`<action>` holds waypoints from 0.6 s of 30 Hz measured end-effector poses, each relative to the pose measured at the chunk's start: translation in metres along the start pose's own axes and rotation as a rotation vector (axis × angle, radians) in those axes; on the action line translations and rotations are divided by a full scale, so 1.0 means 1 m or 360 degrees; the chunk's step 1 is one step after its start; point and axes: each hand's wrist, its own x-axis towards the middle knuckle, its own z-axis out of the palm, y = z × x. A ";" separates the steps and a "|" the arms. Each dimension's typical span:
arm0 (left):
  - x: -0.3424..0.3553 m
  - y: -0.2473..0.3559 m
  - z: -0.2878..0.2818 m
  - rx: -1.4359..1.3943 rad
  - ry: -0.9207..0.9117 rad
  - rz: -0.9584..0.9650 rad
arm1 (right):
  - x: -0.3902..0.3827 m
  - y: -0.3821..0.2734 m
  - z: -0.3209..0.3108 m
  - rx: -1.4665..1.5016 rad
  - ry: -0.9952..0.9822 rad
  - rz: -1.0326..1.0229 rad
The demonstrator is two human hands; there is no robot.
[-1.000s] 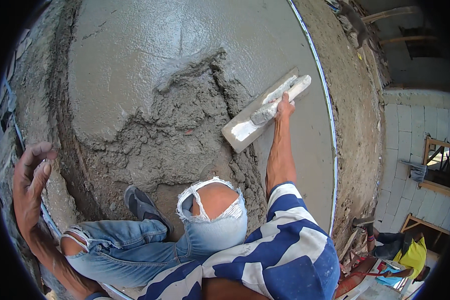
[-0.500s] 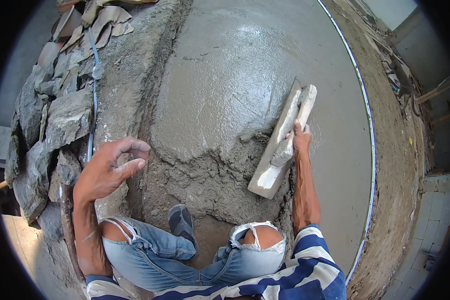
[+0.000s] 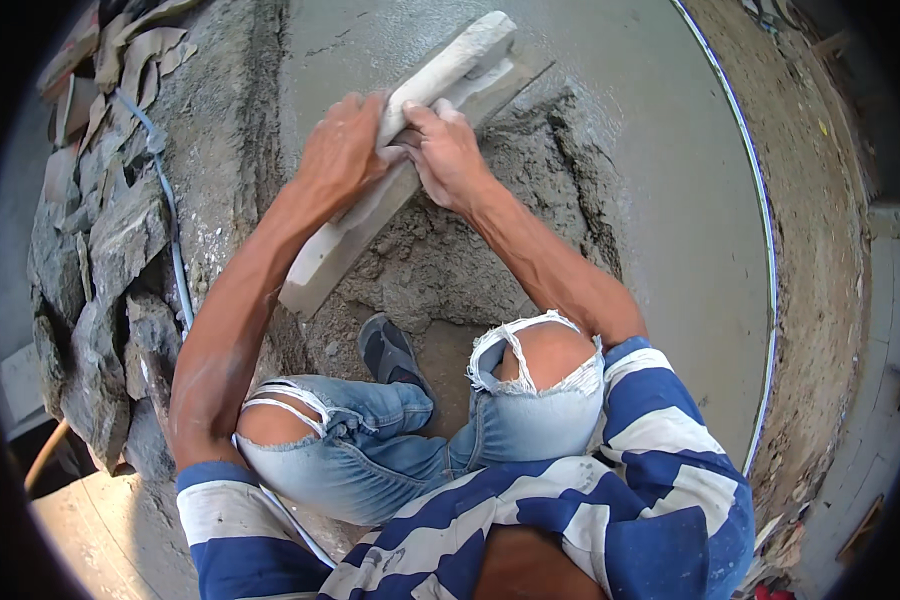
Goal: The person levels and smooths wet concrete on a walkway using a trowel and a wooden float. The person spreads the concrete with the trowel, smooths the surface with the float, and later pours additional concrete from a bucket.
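A long concrete float (image 3: 332,248) with a thick pale handle lies slantwise over the concrete, its far end up and to the right. My left hand (image 3: 340,150) is closed around the near part of the handle. Beside it, my right hand (image 3: 448,155) also grips the handle, thumb toward the top. Some fingers of both hands are hidden behind the handle. Under and beside the float is rough, lumpy concrete (image 3: 440,265). Smooth wet concrete (image 3: 670,230) spreads beyond and to the right.
Broken stone slabs (image 3: 95,350) are heaped at the left, with a light blue hose (image 3: 177,230) running alongside. A pale straight strip (image 3: 760,200) borders the concrete at the right, with bare soil (image 3: 820,220) past it. My shoe (image 3: 390,350) rests just short of the rough concrete.
The float has swung to the left and now tilts more across me. My left hand has come from the open air onto its handle, joining my right hand.
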 end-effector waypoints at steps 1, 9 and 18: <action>-0.003 -0.009 -0.005 -0.0167 -0.0101 -0.0103 | -0.004 0.003 -0.008 -0.0110 -0.0205 0.0106; -0.089 -0.086 -0.030 0.0093 0.0294 -0.0305 | -0.194 -0.097 -0.163 -0.1639 -0.0106 0.0423; -0.144 -0.273 -0.092 0.0511 0.0558 -0.0821 | -0.578 0.088 -0.230 -0.0994 0.0439 0.2587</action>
